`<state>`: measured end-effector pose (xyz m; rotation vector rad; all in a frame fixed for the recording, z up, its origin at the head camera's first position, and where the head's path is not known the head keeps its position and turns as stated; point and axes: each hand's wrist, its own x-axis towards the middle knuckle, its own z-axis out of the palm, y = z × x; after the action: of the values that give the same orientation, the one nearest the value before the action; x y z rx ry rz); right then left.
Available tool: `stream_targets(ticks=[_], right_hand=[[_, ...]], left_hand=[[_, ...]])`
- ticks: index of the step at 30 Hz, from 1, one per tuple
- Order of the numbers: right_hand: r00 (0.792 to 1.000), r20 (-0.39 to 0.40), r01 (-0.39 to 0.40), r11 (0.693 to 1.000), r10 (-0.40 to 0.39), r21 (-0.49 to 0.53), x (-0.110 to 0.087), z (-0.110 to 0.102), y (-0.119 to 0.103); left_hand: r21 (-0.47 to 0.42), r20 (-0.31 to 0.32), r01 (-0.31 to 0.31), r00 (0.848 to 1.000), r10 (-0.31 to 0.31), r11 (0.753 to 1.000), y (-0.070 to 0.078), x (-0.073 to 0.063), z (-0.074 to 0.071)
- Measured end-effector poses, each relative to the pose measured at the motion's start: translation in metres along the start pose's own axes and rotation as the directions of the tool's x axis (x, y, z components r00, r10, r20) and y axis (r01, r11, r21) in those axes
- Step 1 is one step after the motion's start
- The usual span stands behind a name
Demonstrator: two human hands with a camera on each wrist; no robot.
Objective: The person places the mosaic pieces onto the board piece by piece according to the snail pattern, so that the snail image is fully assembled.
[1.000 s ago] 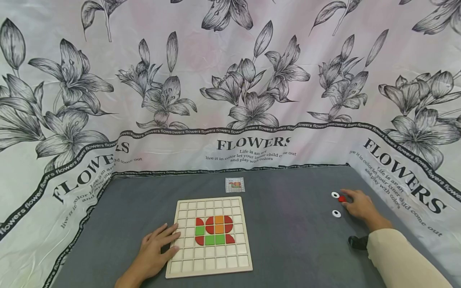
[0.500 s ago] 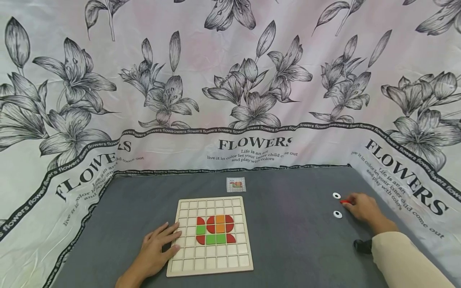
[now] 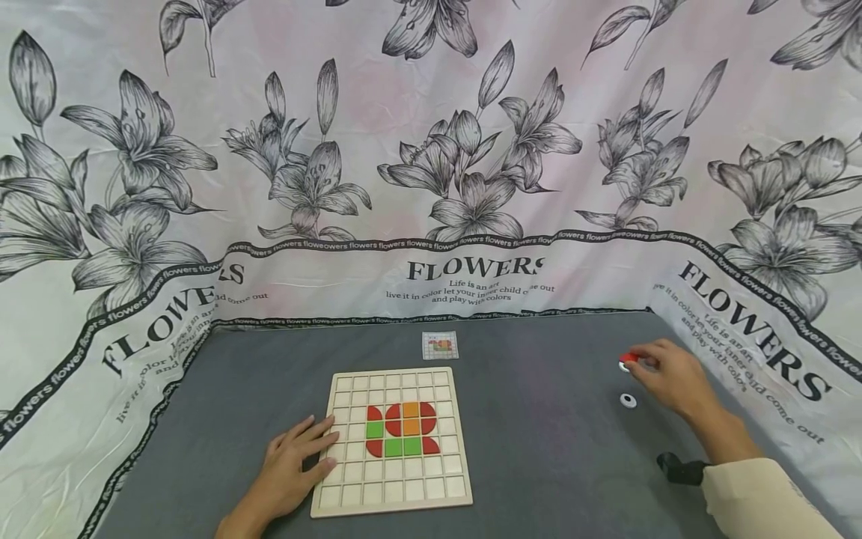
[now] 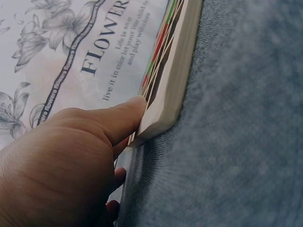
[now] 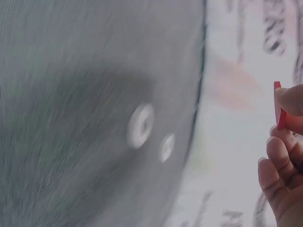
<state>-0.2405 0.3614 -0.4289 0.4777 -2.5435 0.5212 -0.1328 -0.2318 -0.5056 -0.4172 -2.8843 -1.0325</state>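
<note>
My right hand [image 3: 676, 378] pinches a thin red piece [image 3: 629, 358] between thumb and fingers, raised above the table; the right wrist view shows the red piece [image 5: 279, 105] edge-on. Two white discs with dark centres lie on the table near it: the far disc [image 3: 623, 367], partly covered by the red piece, and the nearer disc [image 3: 628, 401]. My left hand [image 3: 289, 464] rests on the left edge of the wooden grid board [image 3: 390, 495], fingers spread and relaxed. Red, green and orange tiles [image 3: 402, 429] fill some of the board's squares. In the left wrist view the thumb [image 4: 128, 116] touches the board's rim.
A small printed card [image 3: 440, 345] with a coloured grid picture lies behind the board. The grey tabletop [image 3: 539, 434] is enclosed at the back and sides by a white flower-printed cloth [image 3: 323, 281]. A black wrist strap part [image 3: 680, 469] sits by the right sleeve.
My right hand has lifted the red piece off the table and moved it slightly back, over the far white disc. The left hand stays on the board.
</note>
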Motion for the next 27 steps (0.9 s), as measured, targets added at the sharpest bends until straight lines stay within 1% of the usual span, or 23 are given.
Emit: stream_targets(ticks=[3,7,12,14,18,22,25,27], right_hand=[[0.998,-0.046,0.039,0.999,-0.038,0.021,0.003,-0.004,-0.026],[0.995,-0.069,0.078,0.996,-0.074,0.045,0.006,-0.009,-0.058],[0.980,-0.121,0.166,0.984,-0.158,0.057,0.010,-0.008,-0.090],[0.971,-0.142,0.204,0.976,-0.192,0.075,0.013,-0.006,-0.104],[0.957,-0.175,0.255,0.957,-0.230,0.137,0.016,0.000,-0.133],[0.939,-0.216,0.313,0.927,-0.268,0.209,0.020,0.008,-0.164],[0.932,-0.230,0.335,0.906,-0.280,0.257,0.023,0.018,-0.186],[0.932,-0.230,0.340,0.897,-0.281,0.281,0.024,0.026,-0.199]], left_hand=[[-0.002,0.001,0.002,1.000,-0.002,1.000,0.000,0.000,-0.001],[-0.005,0.002,0.002,1.000,-0.001,1.000,0.000,0.000,-0.001],[-0.001,0.003,0.001,1.000,-0.001,1.000,0.000,0.000,0.000],[0.000,0.004,0.006,1.000,-0.006,1.000,0.000,-0.001,0.000],[-0.008,0.005,0.008,1.000,-0.008,1.000,0.000,0.000,0.000],[-0.021,0.003,-0.005,1.000,0.005,1.000,0.000,0.000,0.000],[-0.013,-0.005,-0.011,1.000,0.011,1.000,-0.001,0.000,0.000],[-0.007,-0.010,-0.011,1.000,0.011,1.000,-0.001,0.000,0.001]])
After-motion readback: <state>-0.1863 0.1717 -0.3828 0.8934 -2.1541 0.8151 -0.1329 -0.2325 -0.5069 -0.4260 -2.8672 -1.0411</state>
